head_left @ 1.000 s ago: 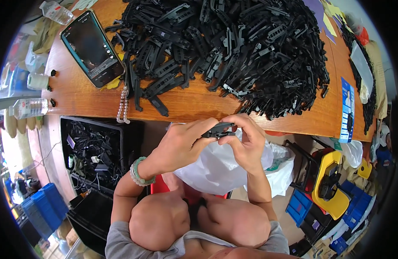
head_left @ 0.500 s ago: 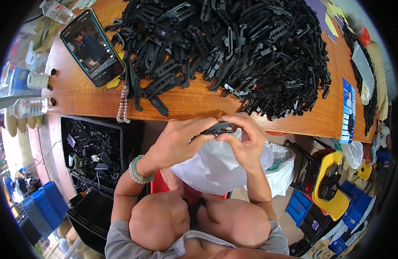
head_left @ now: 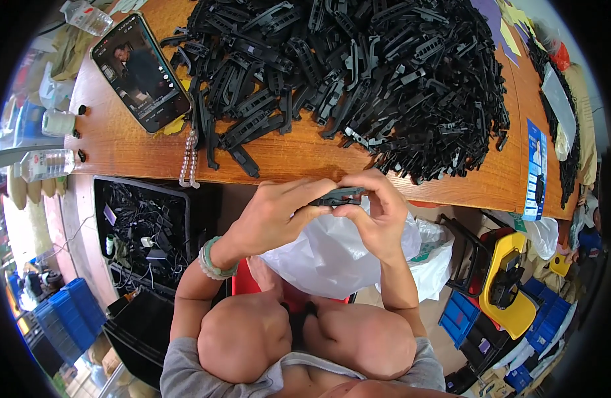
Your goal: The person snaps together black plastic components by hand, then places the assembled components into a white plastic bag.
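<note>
A small black plastic part [head_left: 340, 196] is pinched between my two hands, just off the near edge of the wooden table. My left hand [head_left: 273, 215], with a beaded bracelet and a green bangle at the wrist, closes thumb and fingers on its left end. From the other side my right hand [head_left: 379, 213] grips its right end between thumb and forefinger. My fingers partly cover the part. Beyond the hands, a large heap of similar black plastic parts [head_left: 358, 73] covers much of the table. Below the hands hangs a white plastic bag [head_left: 332, 255], above my knees.
On the table [head_left: 133, 156] at left lies a phone [head_left: 143, 73] with a beaded strap. A black bin [head_left: 143, 232] of parts and cables stands below it. To the right are a blue printed card [head_left: 534, 169] and a yellow chair [head_left: 504, 278].
My right fingers have shifted slightly on the black plastic part, so more of it shows. The phone's picture has changed. The heap stays as it was.
</note>
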Tool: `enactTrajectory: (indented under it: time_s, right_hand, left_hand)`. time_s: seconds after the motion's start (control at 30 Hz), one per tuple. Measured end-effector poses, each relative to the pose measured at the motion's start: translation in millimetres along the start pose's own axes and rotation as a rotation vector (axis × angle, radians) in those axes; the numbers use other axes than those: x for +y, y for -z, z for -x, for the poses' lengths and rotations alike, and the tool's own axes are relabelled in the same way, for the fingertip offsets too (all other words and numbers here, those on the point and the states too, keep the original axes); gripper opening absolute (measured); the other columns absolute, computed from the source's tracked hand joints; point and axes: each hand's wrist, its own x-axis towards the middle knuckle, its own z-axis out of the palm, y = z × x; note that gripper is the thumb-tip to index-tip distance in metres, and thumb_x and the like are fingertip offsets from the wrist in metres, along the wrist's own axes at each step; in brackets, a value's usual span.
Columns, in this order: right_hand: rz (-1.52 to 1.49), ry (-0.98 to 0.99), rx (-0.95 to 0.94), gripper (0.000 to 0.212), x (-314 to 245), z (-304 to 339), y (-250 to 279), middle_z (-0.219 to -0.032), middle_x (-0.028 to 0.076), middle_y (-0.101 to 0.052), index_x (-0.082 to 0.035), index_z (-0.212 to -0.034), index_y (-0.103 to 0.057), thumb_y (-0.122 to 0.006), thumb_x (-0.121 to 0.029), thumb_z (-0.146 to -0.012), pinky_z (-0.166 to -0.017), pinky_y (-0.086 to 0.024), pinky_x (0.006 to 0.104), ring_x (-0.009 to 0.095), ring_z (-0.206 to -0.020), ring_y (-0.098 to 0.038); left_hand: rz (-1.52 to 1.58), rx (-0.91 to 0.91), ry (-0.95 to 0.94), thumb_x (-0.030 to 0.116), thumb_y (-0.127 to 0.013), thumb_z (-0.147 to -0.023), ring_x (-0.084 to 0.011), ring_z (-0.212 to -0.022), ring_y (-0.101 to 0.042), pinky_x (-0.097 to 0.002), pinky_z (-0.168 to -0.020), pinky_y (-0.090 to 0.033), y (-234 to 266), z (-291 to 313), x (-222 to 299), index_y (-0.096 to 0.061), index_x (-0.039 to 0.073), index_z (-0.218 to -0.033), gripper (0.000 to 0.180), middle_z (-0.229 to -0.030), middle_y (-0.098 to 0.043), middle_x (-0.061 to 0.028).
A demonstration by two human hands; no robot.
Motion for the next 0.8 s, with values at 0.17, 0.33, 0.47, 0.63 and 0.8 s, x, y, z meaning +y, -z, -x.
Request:
enactTrajectory:
  time_s: [0.17, 0.33, 0.47, 0.63, 0.8]
  right_hand:
    - [-0.210, -0.183, -0.013, 0.034, -3, 4, 0, -0.092, 0.003, -0.059, 0.001, -0.108, -0.059, -0.071, 0.001, -0.077, -0.066, -0.044, 0.0217, 0.008, -0.075, -0.054]
    - [-0.470, -0.333, -0.064, 0.031, -8, 9, -9, -0.083, 0.003, -0.057, 0.001, -0.111, -0.051, -0.062, 0.003, -0.082, -0.056, -0.041, 0.0194, 0.007, -0.063, -0.051]
    - [-0.539, -0.317, 0.034, 0.025, -10, 17, -16, -0.075, 0.001, -0.052, -0.002, -0.103, -0.047, -0.058, 0.005, -0.081, -0.049, -0.036, 0.0189, 0.005, -0.057, -0.046]
    - [-0.634, -0.354, 0.164, 0.022, -15, 21, -22, -0.071, 0.000, -0.050, -0.002, -0.099, -0.047, -0.056, 0.006, -0.081, -0.048, -0.034, 0.0192, 0.005, -0.054, -0.043]
    - [-0.619, -0.371, 0.080, 0.019, -15, 15, -16, -0.071, 0.002, -0.051, -0.001, -0.099, -0.048, -0.056, 0.005, -0.083, -0.047, -0.037, 0.0203, 0.007, -0.054, -0.047]
  left_hand:
    - [-0.280, 0.025, -0.101, 0.009, -0.068, -0.078, -0.0262, -0.077, -0.065, -0.0326, -0.062, -0.051, -9, 4, 6, -0.059, 0.003, -0.113, 0.036, -0.098, -0.066, -0.0109]
    - [-0.436, 0.018, -0.227, 0.008, -0.067, -0.078, -0.0235, -0.079, -0.065, -0.0298, -0.059, -0.052, -13, 14, 9, -0.055, -0.004, -0.113, 0.039, -0.097, -0.063, -0.0127]
    - [-0.396, 0.029, -0.331, 0.005, -0.057, -0.080, -0.0249, -0.076, -0.062, -0.0303, -0.053, -0.049, -13, 15, 13, -0.046, -0.012, -0.117, 0.042, -0.093, -0.057, -0.0180]
    - [-0.461, 0.036, -0.247, 0.010, -0.067, -0.079, -0.0219, -0.080, -0.065, -0.0304, -0.059, -0.051, -16, 17, 18, -0.057, -0.003, -0.111, 0.036, -0.098, -0.064, -0.0122]
    - [-0.192, -0.005, -0.029, 0.009, -0.066, -0.081, -0.0279, -0.078, -0.066, -0.0337, -0.061, -0.052, -15, 16, 16, -0.058, 0.001, -0.110, 0.032, -0.094, -0.065, -0.0135]
